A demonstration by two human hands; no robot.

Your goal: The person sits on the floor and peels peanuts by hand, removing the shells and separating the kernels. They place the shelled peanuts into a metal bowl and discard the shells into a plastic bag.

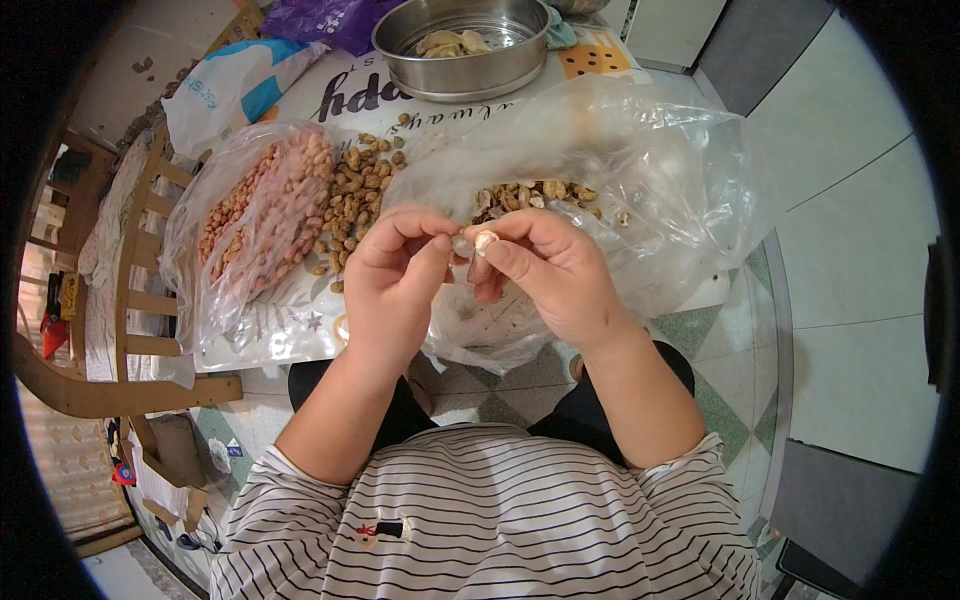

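Note:
Both hands meet above a plastic bag, fingertips almost touching. Between the thumb and fingers of my right hand [559, 274] is a cracked peanut shell [486, 241], its pale inside facing up. My left hand [394, 281] pinches a small pale piece of shell [462, 245], partly hidden by the fingers. Broken peanut shells [525, 196] lie just beyond, in the wide clear plastic bag [660, 172]. Unshelled peanuts [358, 187] are heaped on the table left of that bag. Farther left, a clear bag [187, 225] holds many shelled pink peanuts [300, 169].
A round steel steamer pan [465, 79] with several dumplings [454, 43] stands at the back of the printed tablecloth [277, 337]. Purple [319, 22] and white-and-blue plastic bags [240, 82] lie at the back left. A wooden chair [150, 300] borders the table's left side.

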